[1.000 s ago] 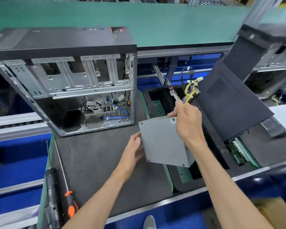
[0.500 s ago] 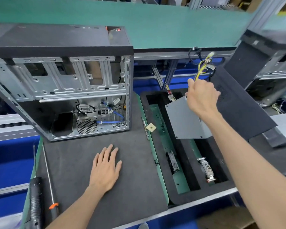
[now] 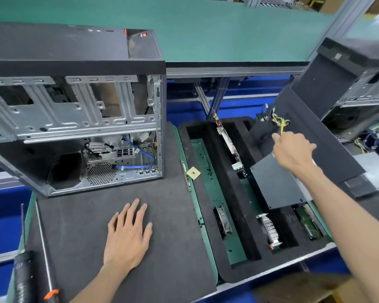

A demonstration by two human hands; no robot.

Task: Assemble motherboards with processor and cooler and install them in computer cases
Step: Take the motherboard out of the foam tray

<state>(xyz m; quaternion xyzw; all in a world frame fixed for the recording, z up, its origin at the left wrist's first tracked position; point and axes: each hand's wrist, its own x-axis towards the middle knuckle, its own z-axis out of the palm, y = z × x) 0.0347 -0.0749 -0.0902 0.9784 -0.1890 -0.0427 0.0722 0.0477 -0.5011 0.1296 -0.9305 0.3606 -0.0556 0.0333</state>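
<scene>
Two hands apart: left hand (image 3: 127, 235) flat and spread on the black mat (image 3: 79, 226), right hand (image 3: 292, 149) gripping the grey power supply (image 3: 276, 184) over the foam tray (image 3: 208, 132), open case (image 3: 74, 110) far leftward.

Bright, even indoor light falls from above on the whole scene; colours are clear and nothing is lost in darkness except the deep inside of the open computer case (image 3: 74, 132), where the lower corner goes black. Shadows are soft and faint; a weak one lies under the left hand (image 3: 127, 235) on the dark foam mat (image 3: 173, 215), and a pale sheen shows on the case's bare metal frame. The wide lens bends straight edges outward near the borders; the right hand (image 3: 293, 149) and the far top right corner are smeared by motion blur, and the bottom right corner is soft.
</scene>
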